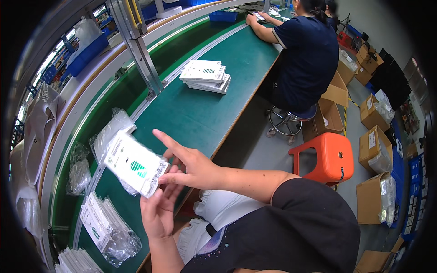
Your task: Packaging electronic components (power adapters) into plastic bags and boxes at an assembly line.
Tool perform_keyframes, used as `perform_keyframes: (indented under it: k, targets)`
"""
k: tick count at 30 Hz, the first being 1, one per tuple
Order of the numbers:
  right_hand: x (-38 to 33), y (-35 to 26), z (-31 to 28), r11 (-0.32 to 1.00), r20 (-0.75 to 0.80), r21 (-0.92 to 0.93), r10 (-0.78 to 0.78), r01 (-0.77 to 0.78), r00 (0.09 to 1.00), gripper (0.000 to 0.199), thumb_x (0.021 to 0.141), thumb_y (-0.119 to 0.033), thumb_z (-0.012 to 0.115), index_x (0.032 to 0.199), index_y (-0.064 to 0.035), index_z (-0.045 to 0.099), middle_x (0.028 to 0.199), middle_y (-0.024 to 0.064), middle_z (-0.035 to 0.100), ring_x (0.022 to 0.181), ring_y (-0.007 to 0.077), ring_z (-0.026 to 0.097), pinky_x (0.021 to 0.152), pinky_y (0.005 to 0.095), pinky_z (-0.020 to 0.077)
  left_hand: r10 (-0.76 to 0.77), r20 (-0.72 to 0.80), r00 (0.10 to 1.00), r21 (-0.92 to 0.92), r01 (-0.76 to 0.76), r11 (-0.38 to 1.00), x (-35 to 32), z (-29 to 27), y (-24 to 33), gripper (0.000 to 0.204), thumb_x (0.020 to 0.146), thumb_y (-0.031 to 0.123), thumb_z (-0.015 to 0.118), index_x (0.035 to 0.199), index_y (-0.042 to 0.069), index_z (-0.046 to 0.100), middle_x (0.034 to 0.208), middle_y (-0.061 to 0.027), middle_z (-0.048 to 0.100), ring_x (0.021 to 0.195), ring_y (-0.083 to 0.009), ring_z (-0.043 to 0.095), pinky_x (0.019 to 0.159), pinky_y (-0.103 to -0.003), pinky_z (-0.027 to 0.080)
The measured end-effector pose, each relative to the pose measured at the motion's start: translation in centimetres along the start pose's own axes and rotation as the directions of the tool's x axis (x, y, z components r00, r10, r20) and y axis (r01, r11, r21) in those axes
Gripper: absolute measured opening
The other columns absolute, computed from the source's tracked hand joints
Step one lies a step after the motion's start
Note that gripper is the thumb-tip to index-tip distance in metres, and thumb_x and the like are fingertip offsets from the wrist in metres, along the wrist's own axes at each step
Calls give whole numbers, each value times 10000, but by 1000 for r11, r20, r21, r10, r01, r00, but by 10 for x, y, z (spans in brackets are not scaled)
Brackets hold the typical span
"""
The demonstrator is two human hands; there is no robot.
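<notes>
Left hand (157,211): raised above the near edge of the worktop (200,113), palm up, fingertips closed on the lower end of a white box (135,164).
Right hand (191,166): held over the near edge, thumb and bent fingers pinching the box's right end, index finger stretched out toward the far edge.
Box: flat, white, green mark on its face, row of small dark marks along one long side; tilted, gripped between both hands, clear of the worktop surface.
Sleeve (111,132): clear plastic bag, just behind the box's far end, toward the worktop's left side; touching the box or not, cannot tell.
Bagged boxes (107,227): white boxes in clear plastic, lying on the worktop near its near-left corner, below the left hand.
Loose bags (79,170): crumpled clear plastic, further left, along the rail that runs the length of the worktop.
Stack (205,76): several white boxes piled flat mid-worktop, well apart from the hands.
Worktop: long, green, curving away toward the far end.
Co-worker (305,54): seated at the far end in a dark top, hands on the worktop.
Stool (325,157): orange plastic, on the floor off the worktop's right edge.
Cartons (375,145): brown cardboard, on the floor further right.
</notes>
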State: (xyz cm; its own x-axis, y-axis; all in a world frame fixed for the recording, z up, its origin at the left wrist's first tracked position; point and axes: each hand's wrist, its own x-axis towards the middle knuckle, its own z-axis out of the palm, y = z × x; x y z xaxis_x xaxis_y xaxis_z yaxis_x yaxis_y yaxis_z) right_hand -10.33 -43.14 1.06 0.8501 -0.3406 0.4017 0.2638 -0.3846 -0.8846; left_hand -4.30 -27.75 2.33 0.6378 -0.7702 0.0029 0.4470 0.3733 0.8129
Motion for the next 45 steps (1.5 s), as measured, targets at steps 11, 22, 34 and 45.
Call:
perform_keyframes:
  k: [11,22,34,45]
  targets:
    - [-2,-21,-22,854,-398,-174,-516,490,758,168,822,121,471,916,18,565,863,126,571,720,210,566,648,302,467,-128,184,975,259,77,963,-15,-8,8,392,913,158,512,1197,-110,478,1184,-247,540,1110,-341,550,956,-433,440]
    - [-18,-25,19,856,366,189,-516,481,774,216,635,124,516,815,6,504,984,182,447,761,303,554,636,360,483,-208,26,978,-326,205,923,-10,-2,-25,412,972,306,352,1234,5,454,1087,-155,575,1043,-252,567,906,-395,460]
    - [13,17,-24,936,158,-182,-274,301,949,171,880,-150,530,916,11,575,887,103,563,825,224,514,756,310,421,-217,-172,961,-127,197,972,-27,-41,0,612,627,-73,477,1236,-124,437,1134,-216,584,995,-279,615,905,-348,479]
    - [21,16,-16,843,489,497,-74,-208,869,94,815,-44,636,791,-21,548,795,14,517,697,83,474,633,213,366,44,-268,962,467,90,880,-78,-49,88,479,644,-22,619,1117,-89,581,1042,-157,629,941,-188,606,846,-295,468]
